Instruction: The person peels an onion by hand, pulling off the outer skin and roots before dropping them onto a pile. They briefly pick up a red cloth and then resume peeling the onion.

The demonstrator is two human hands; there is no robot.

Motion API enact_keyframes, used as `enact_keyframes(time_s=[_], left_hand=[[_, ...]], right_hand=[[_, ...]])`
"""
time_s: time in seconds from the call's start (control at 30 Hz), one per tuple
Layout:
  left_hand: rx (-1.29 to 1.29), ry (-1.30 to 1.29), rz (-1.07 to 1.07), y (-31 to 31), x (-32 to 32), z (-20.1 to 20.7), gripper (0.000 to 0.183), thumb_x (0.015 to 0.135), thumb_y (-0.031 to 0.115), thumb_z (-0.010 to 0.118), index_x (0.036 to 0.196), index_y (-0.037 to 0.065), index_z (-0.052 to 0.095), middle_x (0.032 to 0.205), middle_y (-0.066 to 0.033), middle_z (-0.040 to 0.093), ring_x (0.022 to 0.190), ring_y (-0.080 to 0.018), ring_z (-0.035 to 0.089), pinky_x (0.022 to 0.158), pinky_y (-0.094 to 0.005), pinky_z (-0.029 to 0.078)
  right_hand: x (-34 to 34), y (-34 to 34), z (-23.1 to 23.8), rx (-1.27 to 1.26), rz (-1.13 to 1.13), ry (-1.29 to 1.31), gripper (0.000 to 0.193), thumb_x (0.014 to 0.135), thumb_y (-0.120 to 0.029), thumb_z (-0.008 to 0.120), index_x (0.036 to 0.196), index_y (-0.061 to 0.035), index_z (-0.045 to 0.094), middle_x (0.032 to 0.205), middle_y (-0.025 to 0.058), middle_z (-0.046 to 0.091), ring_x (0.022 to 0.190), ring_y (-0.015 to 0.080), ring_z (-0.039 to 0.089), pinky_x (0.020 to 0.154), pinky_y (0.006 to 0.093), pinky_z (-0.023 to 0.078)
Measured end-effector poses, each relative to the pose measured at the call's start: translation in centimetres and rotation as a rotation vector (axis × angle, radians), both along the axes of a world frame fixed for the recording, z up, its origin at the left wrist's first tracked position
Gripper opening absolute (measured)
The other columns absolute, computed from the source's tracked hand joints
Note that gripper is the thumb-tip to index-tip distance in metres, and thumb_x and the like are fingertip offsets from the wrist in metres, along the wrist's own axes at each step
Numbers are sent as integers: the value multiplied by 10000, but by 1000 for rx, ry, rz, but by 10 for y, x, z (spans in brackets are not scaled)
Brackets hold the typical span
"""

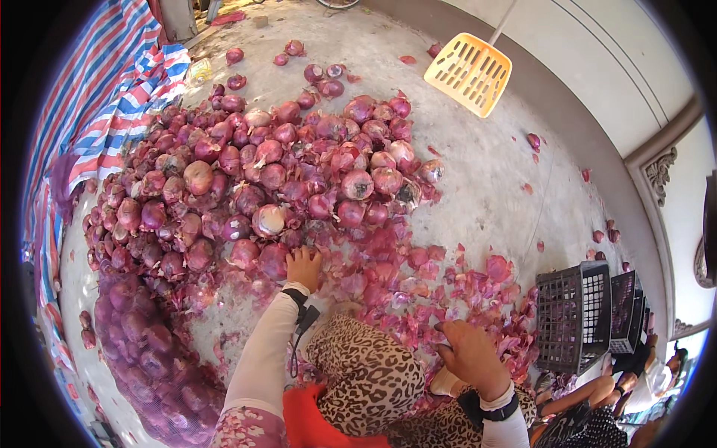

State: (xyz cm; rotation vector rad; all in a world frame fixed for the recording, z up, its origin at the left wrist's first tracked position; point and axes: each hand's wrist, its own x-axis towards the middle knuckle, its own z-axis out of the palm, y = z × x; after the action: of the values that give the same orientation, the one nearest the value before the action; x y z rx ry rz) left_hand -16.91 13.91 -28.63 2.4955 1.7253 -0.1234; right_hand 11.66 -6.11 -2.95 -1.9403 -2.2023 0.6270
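A large heap of red onions [224,172] lies on the concrete floor in front of me. My left hand [305,270] reaches to the heap's near edge, fingers slightly apart and bent downward. Beside its fingers sits a red onion [273,260]; what lies under the palm is hidden. Over loose onion skins [426,287], my right hand [473,360] hovers near my right knee. Its thumb and a dark-tipped finger stand apart, with nothing visible between them; the other fingers are partly hidden. A purple mesh sack [153,358] full of onions lies to my left.
Black plastic crates [573,317] stand at the right, with people sitting beyond them [597,407]. A yellow slotted scoop [469,73] with a long handle lies near the wall. Striped sheeting [112,112] hangs at the left. Stray onions [234,56] lie past the heap.
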Motion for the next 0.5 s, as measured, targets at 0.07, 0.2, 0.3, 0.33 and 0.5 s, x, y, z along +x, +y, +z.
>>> enact_keyframes(time_s=[0.07,0.2,0.3,0.33,0.5], left_hand=[[-51,117,-59,5,-1,0,499,789,275,649,1254,136,529,1334,-192,482,1241,-374,446,990,-534,326],[61,63,-99,21,-10,-33,490,749,202,657,1216,128,531,1303,-239,478,1236,-392,439,979,-544,334],[18,68,-91,24,-10,-34,475,790,184,613,1253,126,526,1311,-231,475,1167,-377,472,936,-500,377],[17,67,-97,23,-8,-34,475,790,184,613,1253,126,526,1311,-231,475,1167,-377,472,936,-500,377],[66,154,-6,-1,4,-38,506,812,243,614,1298,155,502,1255,-212,491,1070,-367,493,856,-437,420]], right_hand=[[-5,4,9,-32,-5,0,249,774,-114,669,982,-37,556,817,177,588,762,399,588,652,475,448],[-9,9,11,-57,-7,60,299,774,-98,666,1056,-30,592,850,179,597,791,389,586,669,465,459],[-8,9,6,-9,28,25,296,753,-130,695,996,-47,547,838,128,581,752,355,594,636,454,449],[-7,9,5,-9,22,24,296,753,-130,695,996,-47,547,838,128,581,752,355,594,636,454,449],[-6,10,2,-6,21,19,286,760,-119,684,1001,-47,549,839,132,576,742,359,583,638,456,448]])
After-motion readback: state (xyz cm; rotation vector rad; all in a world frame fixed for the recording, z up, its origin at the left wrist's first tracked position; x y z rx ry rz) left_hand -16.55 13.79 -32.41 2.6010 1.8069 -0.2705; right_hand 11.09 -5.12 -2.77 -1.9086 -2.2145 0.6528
